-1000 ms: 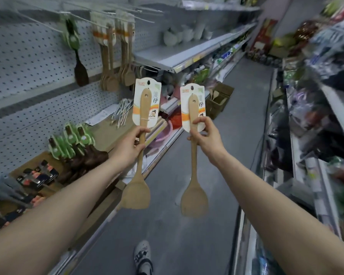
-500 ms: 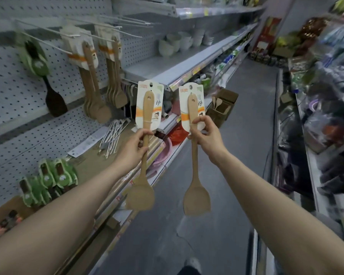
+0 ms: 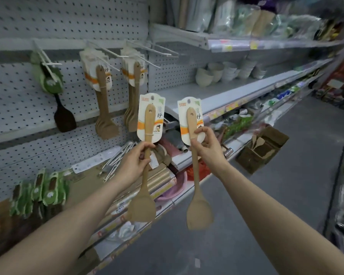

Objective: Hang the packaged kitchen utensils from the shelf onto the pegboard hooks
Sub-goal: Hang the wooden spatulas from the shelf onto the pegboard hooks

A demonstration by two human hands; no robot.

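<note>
Right now my left hand (image 3: 136, 162) grips one carded wooden spatula (image 3: 145, 163) by its handle, blade hanging down, while my right hand (image 3: 206, 146) pinches a second wooden spatula (image 3: 195, 171) at the lower edge of its card. Both are held upright, apart, in front of the pegboard (image 3: 68, 18), below the hooks (image 3: 109, 52) carrying matching spatulas (image 3: 102, 100).

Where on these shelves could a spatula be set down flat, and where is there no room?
Bare shelf board lies between the pegboard and the white bowls. The lower shelf below both hands is crowded with rolls and a pink basin; the top shelf is crowded with packets.
</note>
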